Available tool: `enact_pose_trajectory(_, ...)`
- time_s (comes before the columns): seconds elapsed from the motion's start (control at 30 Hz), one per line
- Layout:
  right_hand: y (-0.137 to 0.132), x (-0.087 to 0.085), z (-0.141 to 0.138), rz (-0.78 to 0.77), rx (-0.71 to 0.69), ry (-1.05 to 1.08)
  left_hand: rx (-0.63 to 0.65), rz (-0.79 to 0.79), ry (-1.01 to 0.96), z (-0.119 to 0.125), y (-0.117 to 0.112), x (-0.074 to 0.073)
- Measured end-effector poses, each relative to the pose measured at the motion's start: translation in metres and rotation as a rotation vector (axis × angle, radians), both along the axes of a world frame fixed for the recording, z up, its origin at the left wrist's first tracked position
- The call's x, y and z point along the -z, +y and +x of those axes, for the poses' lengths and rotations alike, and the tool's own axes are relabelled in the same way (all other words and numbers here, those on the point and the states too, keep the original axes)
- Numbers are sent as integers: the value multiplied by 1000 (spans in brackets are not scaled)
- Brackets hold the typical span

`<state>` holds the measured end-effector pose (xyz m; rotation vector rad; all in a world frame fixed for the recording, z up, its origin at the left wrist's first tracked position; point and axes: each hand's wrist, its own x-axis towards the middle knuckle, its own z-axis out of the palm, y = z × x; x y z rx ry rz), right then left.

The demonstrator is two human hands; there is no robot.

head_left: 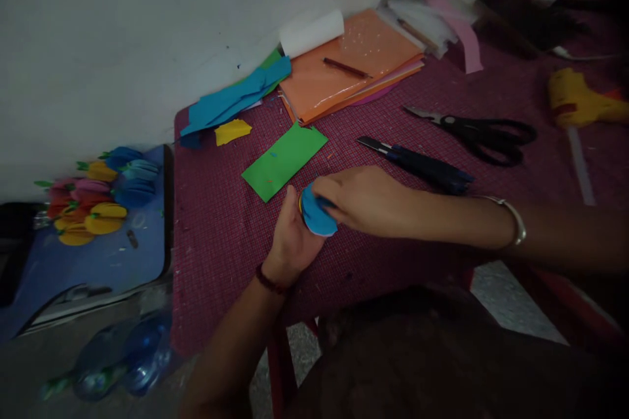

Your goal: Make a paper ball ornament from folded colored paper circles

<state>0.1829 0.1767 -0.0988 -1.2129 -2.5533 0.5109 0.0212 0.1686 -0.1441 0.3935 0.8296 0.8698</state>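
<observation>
Above the table's near edge, my left hand holds a round blue paper piece, its thumb raised at the left edge. A thin yellow rim shows beside the blue paper. My right hand comes in from the right, its fingers pinched on the upper right part of the blue paper. The fingertips are partly in shadow there. A green paper strip lies flat just beyond both hands. Right of it is a dark box cutter with its blade out. Black-handled scissors lie farther back, their blades pointing left.
A pencil lies on orange sheets by the wall. Blue paper strips and a yellow scrap are left of them. A yellow glue gun is far right. Colourful paper pumpkins sit on a blue surface lower left.
</observation>
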Motion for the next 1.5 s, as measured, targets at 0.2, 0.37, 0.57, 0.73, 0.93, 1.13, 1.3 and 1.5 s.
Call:
enact_pose_trajectory(0.2, 17, -10, 41, -158, -3, 264, 33, 26, 16, -6, 2, -3)
enact_pose_trajectory(0.37, 18, 6, 95, -194, -57, 53, 67, 72, 4, -10, 0, -1)
enact_pose_trajectory(0.57, 1, 27, 99, -127, -197, -163, 90, 100, 6, -10, 0, 3)
enact_pose_trajectory(0.73, 6, 21, 94, -183, -199, -218, 85, 110, 10, -12, 2, -1)
enact_pose_trajectory(0.93, 11, 15, 99, -420, 11, 45, 126, 83, -27, -14, 1, -3)
enact_pose_trajectory(1.13, 15, 13, 81, -645, 101, 450, 119, 41, -15, -11, 1, -3)
enact_pose_trajectory(1.3, 22, 22, 62, -660, 131, 636, 87, -14, -36, -9, 3, -6)
enact_pose_trajectory(1.5, 25, 26, 51, -604, 140, 763, 82, -75, -52, -7, 4, -7)
